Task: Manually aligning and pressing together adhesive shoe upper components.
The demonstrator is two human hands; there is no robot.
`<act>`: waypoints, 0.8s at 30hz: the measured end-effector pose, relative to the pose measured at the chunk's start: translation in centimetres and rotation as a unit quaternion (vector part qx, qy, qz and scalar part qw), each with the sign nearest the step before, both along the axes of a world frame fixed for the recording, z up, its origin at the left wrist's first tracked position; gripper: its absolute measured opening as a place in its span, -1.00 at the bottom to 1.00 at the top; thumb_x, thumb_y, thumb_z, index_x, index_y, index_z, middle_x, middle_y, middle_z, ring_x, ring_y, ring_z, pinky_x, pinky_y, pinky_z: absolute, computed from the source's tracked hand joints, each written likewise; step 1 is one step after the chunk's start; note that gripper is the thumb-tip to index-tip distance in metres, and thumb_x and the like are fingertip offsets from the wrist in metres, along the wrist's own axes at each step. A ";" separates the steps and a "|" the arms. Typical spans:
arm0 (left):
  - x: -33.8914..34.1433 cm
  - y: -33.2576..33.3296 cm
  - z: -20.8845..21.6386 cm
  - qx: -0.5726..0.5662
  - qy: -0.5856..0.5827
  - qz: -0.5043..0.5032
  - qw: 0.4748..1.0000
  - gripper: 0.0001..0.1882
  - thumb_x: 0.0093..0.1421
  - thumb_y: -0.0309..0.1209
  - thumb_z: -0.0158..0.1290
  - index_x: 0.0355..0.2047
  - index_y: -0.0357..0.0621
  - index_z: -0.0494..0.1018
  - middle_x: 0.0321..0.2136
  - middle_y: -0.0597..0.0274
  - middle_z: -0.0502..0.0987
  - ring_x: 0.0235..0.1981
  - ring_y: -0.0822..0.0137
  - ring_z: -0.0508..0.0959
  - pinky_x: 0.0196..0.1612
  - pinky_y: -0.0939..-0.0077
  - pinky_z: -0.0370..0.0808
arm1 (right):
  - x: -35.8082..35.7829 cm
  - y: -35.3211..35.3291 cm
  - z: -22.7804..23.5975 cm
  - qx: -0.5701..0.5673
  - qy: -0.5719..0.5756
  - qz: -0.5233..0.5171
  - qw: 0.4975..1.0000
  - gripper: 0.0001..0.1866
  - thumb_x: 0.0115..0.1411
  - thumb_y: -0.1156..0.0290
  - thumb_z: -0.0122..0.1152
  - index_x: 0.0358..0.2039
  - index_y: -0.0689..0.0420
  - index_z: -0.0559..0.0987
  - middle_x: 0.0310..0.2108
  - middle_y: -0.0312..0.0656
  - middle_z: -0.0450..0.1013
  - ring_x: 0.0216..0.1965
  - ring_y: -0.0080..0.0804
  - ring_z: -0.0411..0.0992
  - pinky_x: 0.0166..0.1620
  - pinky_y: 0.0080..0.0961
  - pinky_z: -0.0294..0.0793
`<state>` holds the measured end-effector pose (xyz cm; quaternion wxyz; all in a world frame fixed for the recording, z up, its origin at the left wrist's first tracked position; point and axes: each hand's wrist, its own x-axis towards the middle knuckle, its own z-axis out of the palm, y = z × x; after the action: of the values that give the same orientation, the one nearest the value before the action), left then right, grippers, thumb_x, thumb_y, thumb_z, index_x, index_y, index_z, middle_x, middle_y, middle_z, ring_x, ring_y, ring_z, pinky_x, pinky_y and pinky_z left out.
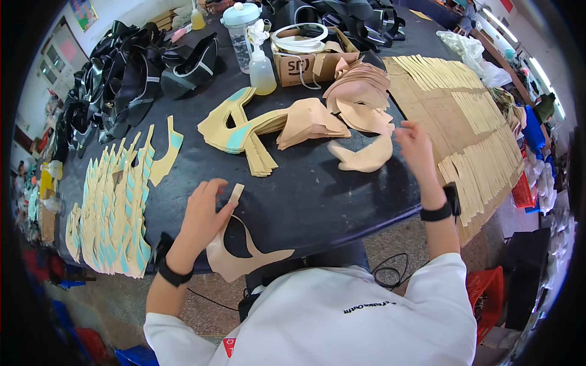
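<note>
My left hand (206, 212) is over the near left of the black table, fingers spread and gently bent. Its thumb lies against a beige curved shoe upper piece (235, 259), whose narrow strip end shows past the thumb; the piece overhangs the near table edge. To the right, my right hand (416, 151) is raised with loosely curved fingers, and no held thing shows in it. Beside its fingertips lies a single pale pink curved piece (369, 155). Beyond that is a fanned stack of pinkish pieces (360, 91).
Yellow pieces with light-blue patches (235, 131) are stacked mid-table; more stand in overlapping rows (113, 207) at left. Cardboard (421, 110) at right bears rows of yellow strips. Behind are a spray bottle (262, 72), a clear jug (240, 36), a carton (296, 66) and black shoe uppers (131, 79).
</note>
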<state>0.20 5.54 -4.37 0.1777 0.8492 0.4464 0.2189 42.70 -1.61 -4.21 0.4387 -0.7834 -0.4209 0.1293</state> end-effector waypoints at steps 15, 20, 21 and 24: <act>4.3 1.0 -0.4 -0.467 -0.172 -0.059 0.865 -0.85 0.15 -0.50 0.07 -0.29 -0.32 0.48 -0.45 0.23 0.56 -0.40 0.50 0.53 -0.34 0.62 0.45 | -11.7 -1.7 -3.7 0.156 -0.363 0.271 0.878 -0.81 -0.16 0.57 0.21 -0.43 0.16 0.52 -0.51 -0.23 0.40 -0.41 -0.23 0.39 -0.29 -0.36 0.38; 7.3 0.2 -1.4 -0.384 -0.083 -0.045 0.918 -0.78 0.16 -0.34 0.10 -0.38 -0.28 0.54 -0.56 0.31 0.53 -0.52 0.56 0.49 -0.46 0.69 0.37 | -14.8 -2.5 -4.6 0.140 -0.384 0.322 0.854 -0.78 -0.12 0.49 0.21 -0.38 0.21 0.54 -0.42 -0.22 0.42 -0.33 -0.31 0.39 -0.23 -0.43 0.40; 7.6 -0.1 -1.6 -0.385 -0.083 -0.045 0.918 -0.78 0.16 -0.34 0.10 -0.38 -0.28 0.54 -0.56 0.31 0.53 -0.52 0.56 0.49 -0.46 0.69 0.37 | -15.0 -2.9 -4.4 0.142 -0.383 0.324 0.853 -0.74 -0.10 0.45 0.22 -0.34 0.24 0.54 -0.39 -0.21 0.41 -0.28 -0.33 0.39 -0.20 -0.45 0.38; 8.5 -1.4 -1.9 -0.315 -0.033 -0.028 0.948 -0.78 0.14 -0.31 0.09 -0.39 -0.23 0.56 -0.58 0.31 0.56 -0.58 0.54 0.48 -0.46 0.59 0.37 | -15.2 -4.4 -3.8 0.111 -0.369 0.336 0.859 -0.69 -0.10 0.47 0.24 -0.27 0.27 0.55 -0.27 -0.17 0.42 -0.18 -0.30 0.37 -0.13 -0.42 0.39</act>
<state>8.68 4.16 -6.31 0.4567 0.7543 0.4630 0.0896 27.50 -5.97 -8.05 0.2654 -0.5308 -0.8012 -0.0770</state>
